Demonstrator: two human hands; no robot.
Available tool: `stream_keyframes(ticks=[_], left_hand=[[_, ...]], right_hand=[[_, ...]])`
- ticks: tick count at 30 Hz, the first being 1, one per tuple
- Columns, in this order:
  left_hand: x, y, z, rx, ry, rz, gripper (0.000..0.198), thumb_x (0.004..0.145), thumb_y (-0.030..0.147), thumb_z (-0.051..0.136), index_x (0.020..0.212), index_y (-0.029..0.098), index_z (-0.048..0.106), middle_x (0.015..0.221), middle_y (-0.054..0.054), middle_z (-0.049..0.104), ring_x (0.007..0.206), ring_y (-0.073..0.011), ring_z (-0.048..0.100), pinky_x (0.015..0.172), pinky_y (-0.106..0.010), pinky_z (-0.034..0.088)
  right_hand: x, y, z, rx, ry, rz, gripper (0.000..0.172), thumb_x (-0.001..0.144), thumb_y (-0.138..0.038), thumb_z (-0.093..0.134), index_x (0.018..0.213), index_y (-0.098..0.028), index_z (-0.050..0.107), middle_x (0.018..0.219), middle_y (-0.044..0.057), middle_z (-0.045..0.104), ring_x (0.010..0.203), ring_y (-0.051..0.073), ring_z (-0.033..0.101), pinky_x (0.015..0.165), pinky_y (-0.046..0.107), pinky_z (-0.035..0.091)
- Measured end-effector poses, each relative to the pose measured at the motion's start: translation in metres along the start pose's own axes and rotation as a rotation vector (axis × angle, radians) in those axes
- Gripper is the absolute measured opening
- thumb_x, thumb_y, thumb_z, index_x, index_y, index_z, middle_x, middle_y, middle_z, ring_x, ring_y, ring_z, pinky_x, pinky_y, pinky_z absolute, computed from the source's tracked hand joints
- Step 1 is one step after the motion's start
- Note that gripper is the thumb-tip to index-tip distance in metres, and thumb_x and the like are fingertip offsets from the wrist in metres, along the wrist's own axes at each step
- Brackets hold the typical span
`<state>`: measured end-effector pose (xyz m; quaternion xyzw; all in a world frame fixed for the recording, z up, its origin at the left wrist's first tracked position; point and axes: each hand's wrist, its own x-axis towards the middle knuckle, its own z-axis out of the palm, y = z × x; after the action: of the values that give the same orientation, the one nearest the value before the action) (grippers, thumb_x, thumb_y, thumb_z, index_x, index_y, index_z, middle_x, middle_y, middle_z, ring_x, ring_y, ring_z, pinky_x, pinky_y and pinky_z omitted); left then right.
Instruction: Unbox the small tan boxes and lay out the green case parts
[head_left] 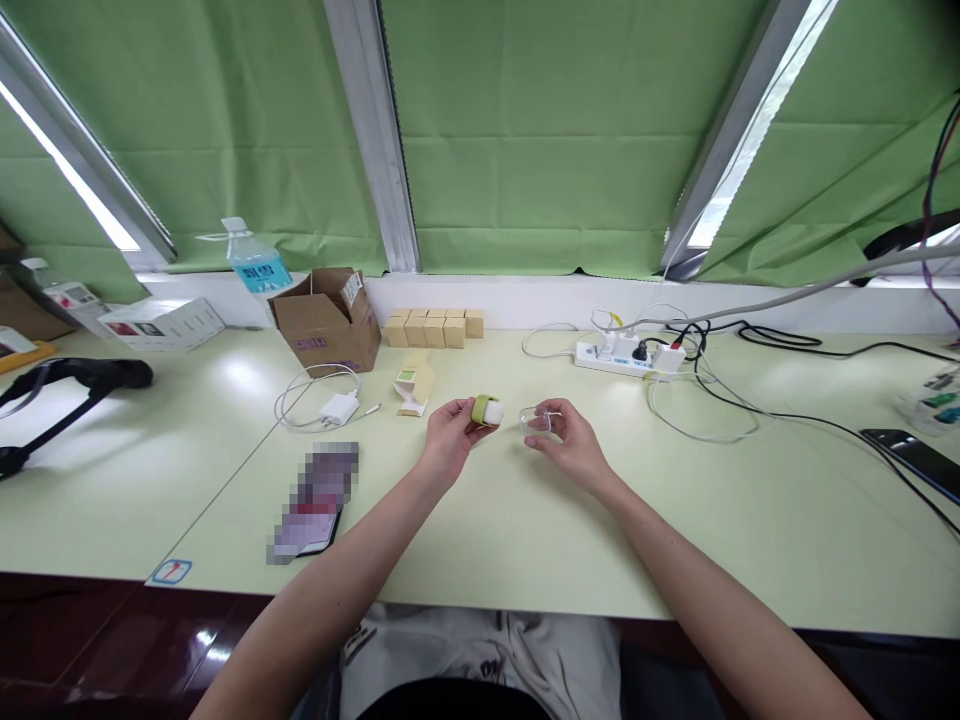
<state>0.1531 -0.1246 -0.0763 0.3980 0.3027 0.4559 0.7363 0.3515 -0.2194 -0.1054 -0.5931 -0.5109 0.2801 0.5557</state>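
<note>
band [481, 409], green, in left hand [448, 440], white end facing right; clear cover [533, 422] in right hand's [576, 447] narrow grip, just right, apart.

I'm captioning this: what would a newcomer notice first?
Probably the green fabric blinds across the background. Then, at centre, the left hand holds a small green-and-white object and the right hand a clear plastic piece. An open brown cardboard box stands farther back, left.

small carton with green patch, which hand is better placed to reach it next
Probably the left hand: it's nearer the small carton, though holding a green-and-white item; the right hand, holding a clear piece, is farther.
</note>
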Motion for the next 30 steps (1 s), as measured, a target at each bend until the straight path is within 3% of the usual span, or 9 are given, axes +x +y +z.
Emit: stream_keyframes(ticks=[5,9,14,18,22,26,30], left_hand=[[0.001,0.002,0.000,-0.021,0.063,-0.136,0.008,0.098,0.012,0.066,0.090,0.012,0.068,0.098,-0.015,0.080,0.087,-0.0225,0.081,0.096,-0.043,0.066],[0.000,0.002,0.000,-0.018,0.063,-0.159,0.007,0.098,0.010,0.064,0.093,0.011,0.068,0.099,-0.017,0.080,0.086,-0.0228,0.082,0.097,-0.043,0.066],[-0.002,0.001,0.001,0.010,0.055,-0.177,0.006,0.097,0.011,0.066,0.092,0.012,0.067,0.099,-0.017,0.081,0.087,-0.0239,0.082,0.094,-0.041,0.067],[-0.004,0.001,0.003,0.012,0.055,-0.191,0.009,0.097,0.009,0.061,0.091,0.012,0.066,0.098,-0.016,0.081,0.086,-0.0230,0.083,0.092,-0.038,0.067],[-0.005,0.000,0.004,0.013,0.047,-0.202,0.011,0.096,0.009,0.059,0.089,0.013,0.066,0.096,-0.014,0.081,0.085,-0.0231,0.083,0.089,-0.036,0.067],[-0.008,-0.003,0.004,0.030,0.009,-0.223,0.009,0.091,0.011,0.061,0.084,0.014,0.065,0.092,-0.013,0.081,0.080,-0.0233,0.082,0.085,-0.037,0.067],[-0.011,-0.005,0.005,0.097,-0.092,-0.206,0.006,0.086,0.018,0.066,0.081,0.014,0.065,0.076,-0.010,0.076,0.065,-0.0206,0.076,0.067,-0.033,0.064]], right_hand=[[0.013,0.017,-0.024,-0.293,0.140,0.008,0.049,0.077,-0.051,0.080,0.114,-0.028,0.059,0.120,0.005,0.072,0.111,0.028,0.067,0.098,0.047,0.053],[0.026,0.030,-0.042,-0.539,0.208,0.047,0.047,0.079,-0.060,0.076,0.110,-0.026,0.066,0.119,0.009,0.071,0.117,0.032,0.063,0.098,0.049,0.051],[0.034,0.040,-0.046,-0.630,0.226,0.051,0.047,0.080,-0.061,0.076,0.111,-0.026,0.072,0.106,0.008,0.071,0.109,0.033,0.063,0.104,0.056,0.045],[0.033,0.040,-0.043,-0.677,0.240,0.012,0.051,0.081,-0.059,0.077,0.121,-0.028,0.070,0.111,0.009,0.071,0.116,0.037,0.060,0.108,0.060,0.042],[0.021,0.022,-0.039,-0.740,0.287,-0.230,0.062,0.088,-0.050,0.075,0.143,-0.027,0.060,0.137,0.015,0.063,0.133,0.042,0.050,0.111,0.064,0.041],[0.001,-0.008,-0.023,-0.725,0.128,-0.573,0.047,0.101,-0.035,0.062,0.148,-0.035,0.058,0.143,0.011,0.064,0.135,0.038,0.053,0.117,0.063,0.039],[-0.011,-0.026,-0.003,-0.684,-0.013,-0.686,0.045,0.102,-0.032,0.061,0.147,-0.036,0.060,0.139,0.009,0.069,0.130,0.036,0.059,0.112,0.061,0.044]])
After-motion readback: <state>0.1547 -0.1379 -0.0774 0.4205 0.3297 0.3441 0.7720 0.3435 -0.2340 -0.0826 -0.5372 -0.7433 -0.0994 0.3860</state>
